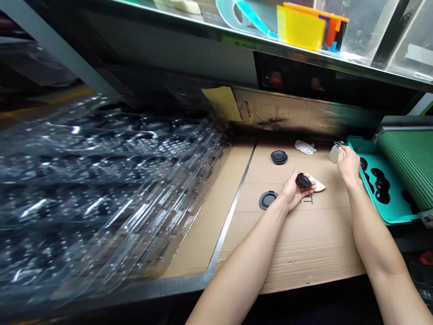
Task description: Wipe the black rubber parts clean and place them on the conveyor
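My left hand (295,192) is palm up over the cardboard, fingers curled round a small black round cap (303,180). Just beyond its fingertips is a cream wedge-shaped piece (318,185), partly hidden by the hand. At the right, my right hand (349,163) is closed on a small pale blocky object (334,154) with what looks like a thin wire on top; its exact kind is unclear. One dark round lid-like part (268,199) lies beside my left wrist. Farther back sits another black round part (279,157).
Stacked clear plastic trays (135,189) fill the left side. A teal bin (389,214) with several black round parts stands right, beside a green conveyor belt (411,158). Crumpled white material (305,147) lies at the back. Overhead, a shelf carries a yellow bin (299,27) and tape (233,13).
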The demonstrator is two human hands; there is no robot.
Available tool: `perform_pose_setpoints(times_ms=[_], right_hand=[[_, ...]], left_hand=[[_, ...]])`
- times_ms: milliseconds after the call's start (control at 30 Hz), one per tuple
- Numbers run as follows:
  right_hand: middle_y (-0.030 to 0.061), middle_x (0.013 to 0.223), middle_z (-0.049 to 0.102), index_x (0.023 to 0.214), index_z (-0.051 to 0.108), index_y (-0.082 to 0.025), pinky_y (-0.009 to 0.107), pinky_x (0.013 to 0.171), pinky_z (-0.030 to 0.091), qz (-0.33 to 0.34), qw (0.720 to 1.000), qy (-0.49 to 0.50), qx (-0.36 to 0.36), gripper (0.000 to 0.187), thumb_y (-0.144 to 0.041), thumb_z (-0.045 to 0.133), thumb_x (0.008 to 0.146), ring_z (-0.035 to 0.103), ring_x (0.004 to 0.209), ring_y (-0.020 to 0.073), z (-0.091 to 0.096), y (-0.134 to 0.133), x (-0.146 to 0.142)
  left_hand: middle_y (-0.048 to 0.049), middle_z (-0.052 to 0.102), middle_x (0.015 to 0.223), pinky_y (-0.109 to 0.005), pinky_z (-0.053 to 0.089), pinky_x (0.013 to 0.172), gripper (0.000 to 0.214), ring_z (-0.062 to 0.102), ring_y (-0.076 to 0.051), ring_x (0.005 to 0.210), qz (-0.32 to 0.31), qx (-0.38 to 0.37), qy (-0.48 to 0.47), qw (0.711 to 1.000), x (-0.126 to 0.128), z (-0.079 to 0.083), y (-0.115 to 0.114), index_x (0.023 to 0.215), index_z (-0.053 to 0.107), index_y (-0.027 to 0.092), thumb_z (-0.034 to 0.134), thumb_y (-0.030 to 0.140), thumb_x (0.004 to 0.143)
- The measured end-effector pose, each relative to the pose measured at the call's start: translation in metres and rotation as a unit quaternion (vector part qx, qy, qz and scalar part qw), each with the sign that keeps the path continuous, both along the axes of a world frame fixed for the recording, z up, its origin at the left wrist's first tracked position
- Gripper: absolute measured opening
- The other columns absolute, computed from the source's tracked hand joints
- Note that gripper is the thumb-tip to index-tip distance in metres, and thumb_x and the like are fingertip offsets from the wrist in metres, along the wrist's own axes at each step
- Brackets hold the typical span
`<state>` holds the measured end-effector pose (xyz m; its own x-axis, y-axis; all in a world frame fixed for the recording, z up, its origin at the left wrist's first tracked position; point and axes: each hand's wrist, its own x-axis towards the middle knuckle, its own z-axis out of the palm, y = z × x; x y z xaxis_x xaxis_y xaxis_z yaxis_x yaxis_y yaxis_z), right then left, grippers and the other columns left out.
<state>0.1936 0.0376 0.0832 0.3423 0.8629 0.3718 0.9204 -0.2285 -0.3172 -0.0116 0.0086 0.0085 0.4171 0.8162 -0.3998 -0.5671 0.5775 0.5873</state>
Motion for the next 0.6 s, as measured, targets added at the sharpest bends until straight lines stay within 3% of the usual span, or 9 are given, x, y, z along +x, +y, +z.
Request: perform_pose_setpoints(times_ms=[100,200,400,600], right_hand=[[0.0161,0.12,0.07,0.132,0.07,-0.022,0.035,0.087,0.046,-0.035,0.999,-0.027,-0.013,0.043,-0.032,0.039,0.104,0.065,0.103,0.0289,0.027,0.02,0.017],[0.0138,0.12,0.068,0.125,0.075,-0.026,0.035,0.083,0.047,-0.012,0.996,-0.08,-0.043,0.04,-0.032,0.042,0.103,0.064,0.102,0.0288,0.042,0.037,0.031],[0.0135,0.115,0.072,0.114,0.081,-0.025,0.035,0.082,0.05,0.046,0.979,-0.142,-0.139,0.035,-0.022,0.051,0.096,0.067,0.104,0.0293,0.045,0.054,0.043],[0.0135,0.121,0.074,0.116,0.081,-0.027,0.039,0.085,0.051,0.019,0.976,-0.126,-0.174,0.033,-0.022,0.058,0.092,0.069,0.107,0.0308,0.056,0.053,0.043]], left_hand=[[-0.016,0.078,0.085,-0.03,0.058,0.069,0.049,0.076,-0.022,0.071,0.0,0.043,0.035,0.998,0.008,-0.003,-0.005,0.1,0.066,0.014,0.046,0.059,0.103],[-0.0152,0.078,0.084,-0.03,0.057,0.069,0.051,0.076,-0.022,0.071,0.006,0.053,0.039,0.998,0.01,-0.001,-0.007,0.099,0.066,0.015,0.049,0.062,0.101],[-0.0134,0.078,0.084,-0.032,0.057,0.076,0.048,0.075,-0.021,0.073,0.029,0.028,0.034,0.999,0.013,0.001,-0.005,0.094,0.065,0.016,0.052,0.062,0.1],[-0.0105,0.076,0.084,-0.028,0.055,0.07,0.038,0.075,-0.02,0.074,0.049,0.075,0.022,0.996,0.018,0.001,-0.007,0.102,0.062,0.016,0.059,0.054,0.099]])
